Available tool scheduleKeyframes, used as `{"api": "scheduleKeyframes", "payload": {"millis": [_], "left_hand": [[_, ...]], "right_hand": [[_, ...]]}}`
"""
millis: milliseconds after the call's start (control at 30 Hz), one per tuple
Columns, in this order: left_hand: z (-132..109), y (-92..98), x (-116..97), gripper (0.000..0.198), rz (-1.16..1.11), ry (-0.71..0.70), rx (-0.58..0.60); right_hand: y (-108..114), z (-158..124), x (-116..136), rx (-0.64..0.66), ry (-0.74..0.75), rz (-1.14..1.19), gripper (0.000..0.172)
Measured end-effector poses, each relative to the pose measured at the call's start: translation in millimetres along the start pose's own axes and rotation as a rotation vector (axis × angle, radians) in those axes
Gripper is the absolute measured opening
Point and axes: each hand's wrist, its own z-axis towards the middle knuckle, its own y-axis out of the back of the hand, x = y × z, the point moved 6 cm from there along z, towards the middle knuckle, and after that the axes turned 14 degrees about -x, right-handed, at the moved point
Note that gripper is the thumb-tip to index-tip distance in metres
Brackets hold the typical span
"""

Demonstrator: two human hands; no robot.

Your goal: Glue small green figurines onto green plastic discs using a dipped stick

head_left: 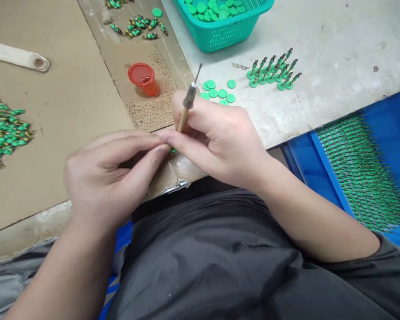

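Note:
My left hand [110, 166] is closed at the table's front edge, its thumb and forefinger pinching a small green piece [173, 150]. Most of that piece is hidden by the fingers, so its exact kind does not show. My right hand [220, 133] grips a thin tool with a wooden handle [184, 119], whose narrow metal tip points up and away from me. The right thumb and fingertips meet the left fingertips at the green piece. Just beyond the right hand lie several loose green discs with small holes [222, 93].
A red cup [142, 79] stands beyond my hands, near a teal basket [216, 38] of green discs. Small green-and-dark figures stand on discs [273, 73]; others lie heaped [6, 131] at left. Blue trays [333, 169] with rows of pieces sit lower right. A pale bar [16, 55] lies far left.

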Motion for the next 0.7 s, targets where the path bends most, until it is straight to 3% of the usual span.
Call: {"api": "scheduleKeyframes", "payload": {"millis": [300,533,700], "left_hand": [[0.4,1.1,-1.4,0.012,-0.001,0.003,0.013],[0.0,2.7,-1.2,0.009,0.027,0.005,0.017],[-0.2,3.5,1.6,0.011,0.013,-0.027,0.010]], "right_hand": [[1.3,7.3,7.5,0.135,-0.052,0.008,0.028],[-2.2,4.6,16.4,0.166,-0.033,-0.058,0.024],[-10.5,-3.4,16.6,0.162,-0.034,-0.071,0.030]]}}
